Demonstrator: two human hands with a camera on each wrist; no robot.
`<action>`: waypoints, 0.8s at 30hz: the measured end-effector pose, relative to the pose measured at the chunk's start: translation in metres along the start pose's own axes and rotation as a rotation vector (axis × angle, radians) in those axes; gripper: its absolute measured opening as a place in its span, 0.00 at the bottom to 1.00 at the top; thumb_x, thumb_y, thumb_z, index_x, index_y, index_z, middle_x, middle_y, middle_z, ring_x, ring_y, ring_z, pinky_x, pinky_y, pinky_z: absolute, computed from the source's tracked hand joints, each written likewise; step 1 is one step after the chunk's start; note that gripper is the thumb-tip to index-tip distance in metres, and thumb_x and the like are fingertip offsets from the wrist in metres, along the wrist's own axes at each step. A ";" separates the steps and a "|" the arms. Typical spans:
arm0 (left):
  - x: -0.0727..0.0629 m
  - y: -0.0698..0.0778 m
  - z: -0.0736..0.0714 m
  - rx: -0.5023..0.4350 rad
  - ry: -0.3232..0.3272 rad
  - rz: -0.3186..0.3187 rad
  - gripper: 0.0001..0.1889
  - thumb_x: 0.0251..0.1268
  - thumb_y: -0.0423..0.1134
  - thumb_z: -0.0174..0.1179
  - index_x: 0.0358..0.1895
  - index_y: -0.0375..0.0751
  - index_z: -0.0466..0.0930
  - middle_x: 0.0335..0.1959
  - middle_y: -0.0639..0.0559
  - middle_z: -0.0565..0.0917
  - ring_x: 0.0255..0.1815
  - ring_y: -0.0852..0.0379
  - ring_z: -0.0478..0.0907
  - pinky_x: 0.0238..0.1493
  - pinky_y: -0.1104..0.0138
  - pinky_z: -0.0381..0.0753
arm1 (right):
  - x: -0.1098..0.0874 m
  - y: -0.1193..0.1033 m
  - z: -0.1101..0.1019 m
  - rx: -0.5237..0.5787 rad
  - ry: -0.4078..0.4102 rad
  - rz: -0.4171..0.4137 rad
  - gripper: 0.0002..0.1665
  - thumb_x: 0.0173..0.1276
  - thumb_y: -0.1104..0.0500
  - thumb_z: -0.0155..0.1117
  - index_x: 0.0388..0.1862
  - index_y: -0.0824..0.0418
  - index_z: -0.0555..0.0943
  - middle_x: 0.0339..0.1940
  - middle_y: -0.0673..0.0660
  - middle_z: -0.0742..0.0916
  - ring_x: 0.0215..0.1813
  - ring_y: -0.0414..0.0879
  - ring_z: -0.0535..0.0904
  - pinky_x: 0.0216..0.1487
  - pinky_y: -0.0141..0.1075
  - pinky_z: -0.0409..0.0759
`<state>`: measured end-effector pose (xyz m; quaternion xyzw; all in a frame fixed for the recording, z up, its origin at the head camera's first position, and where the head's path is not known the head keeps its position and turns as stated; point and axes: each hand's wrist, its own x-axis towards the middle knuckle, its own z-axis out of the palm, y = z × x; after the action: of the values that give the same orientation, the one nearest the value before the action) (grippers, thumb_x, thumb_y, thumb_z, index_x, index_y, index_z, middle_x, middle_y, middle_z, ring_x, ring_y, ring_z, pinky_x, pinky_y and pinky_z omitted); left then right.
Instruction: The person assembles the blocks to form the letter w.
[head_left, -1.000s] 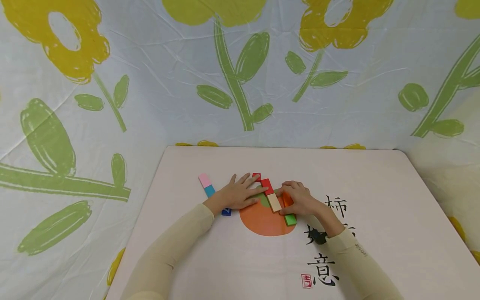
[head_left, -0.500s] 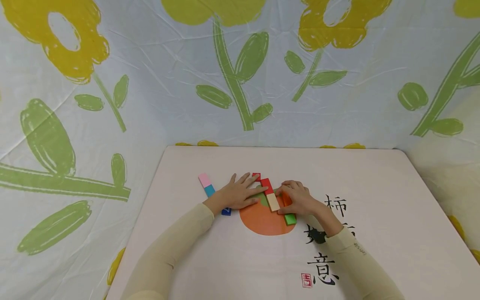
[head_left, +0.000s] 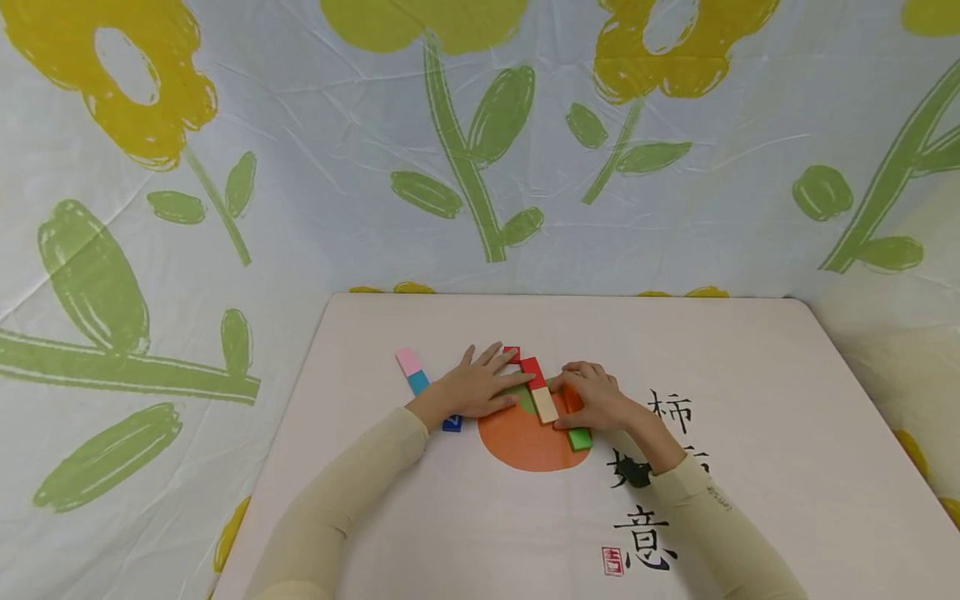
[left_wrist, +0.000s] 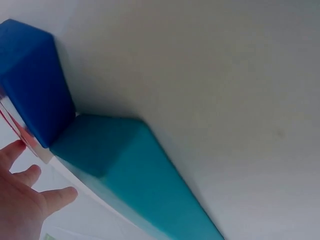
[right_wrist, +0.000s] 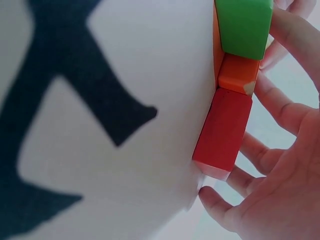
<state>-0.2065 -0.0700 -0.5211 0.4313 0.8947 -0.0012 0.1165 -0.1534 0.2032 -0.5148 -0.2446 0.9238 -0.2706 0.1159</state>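
In the head view my left hand [head_left: 476, 393] spreads its fingers, their tips at a small red block [head_left: 512, 353] and a longer red block [head_left: 533, 371]. Against the longer one, end to end, lies a plain wooden block [head_left: 545, 406]. My right hand [head_left: 600, 400] curls down beside it, thumb at its near end and index finger at its far end. That hand partly covers an orange block [head_left: 573, 397], with a green block [head_left: 580, 439] in front. In the right wrist view the orange block [right_wrist: 237, 72] sits between the green one [right_wrist: 245, 27] and another red block [right_wrist: 225, 130].
Left of the left hand, a pink block [head_left: 408, 360] and a teal block [head_left: 418, 382] form a line, partly hidden by the hand. A dark blue block [head_left: 452, 423] shows under the left wrist. The tabletop [head_left: 465, 517] bears a printed orange fruit [head_left: 525, 446] and black characters.
The right thumb and the plain wooden block have shifted very slightly left. The left hand keeps its place.
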 end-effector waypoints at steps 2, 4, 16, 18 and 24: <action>0.001 0.000 0.001 -0.011 -0.003 0.000 0.30 0.78 0.64 0.38 0.80 0.68 0.54 0.82 0.46 0.48 0.80 0.38 0.38 0.71 0.34 0.45 | 0.000 0.000 0.000 0.011 -0.002 0.004 0.30 0.57 0.47 0.79 0.55 0.54 0.79 0.70 0.69 0.68 0.70 0.70 0.56 0.62 0.69 0.56; 0.002 -0.001 0.002 -0.017 -0.008 -0.001 0.31 0.78 0.65 0.37 0.80 0.68 0.53 0.82 0.45 0.46 0.81 0.39 0.37 0.71 0.35 0.44 | -0.001 0.001 -0.001 0.025 0.000 0.006 0.30 0.57 0.47 0.79 0.56 0.54 0.79 0.70 0.70 0.68 0.70 0.70 0.56 0.63 0.69 0.55; -0.008 0.018 -0.002 0.033 0.039 0.074 0.32 0.76 0.67 0.38 0.80 0.69 0.52 0.82 0.48 0.47 0.81 0.40 0.35 0.70 0.33 0.43 | -0.025 0.005 -0.011 0.107 0.145 0.027 0.31 0.62 0.49 0.76 0.60 0.61 0.80 0.69 0.71 0.71 0.69 0.69 0.61 0.61 0.70 0.64; -0.010 0.023 -0.001 0.044 0.024 0.078 0.33 0.76 0.68 0.37 0.80 0.70 0.50 0.82 0.49 0.46 0.81 0.40 0.35 0.70 0.33 0.42 | -0.033 0.006 -0.012 0.119 0.161 0.028 0.30 0.63 0.51 0.75 0.61 0.61 0.79 0.68 0.72 0.71 0.68 0.70 0.61 0.59 0.70 0.65; -0.011 0.031 0.005 0.084 -0.024 0.078 0.34 0.74 0.71 0.33 0.80 0.72 0.46 0.83 0.51 0.44 0.81 0.42 0.35 0.71 0.34 0.38 | -0.053 0.012 -0.010 0.154 0.182 -0.030 0.26 0.64 0.60 0.73 0.61 0.62 0.81 0.67 0.75 0.70 0.68 0.71 0.60 0.59 0.71 0.64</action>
<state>-0.1749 -0.0595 -0.5202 0.4702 0.8749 -0.0393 0.1092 -0.1164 0.2440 -0.5088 -0.2234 0.9033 -0.3635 0.0458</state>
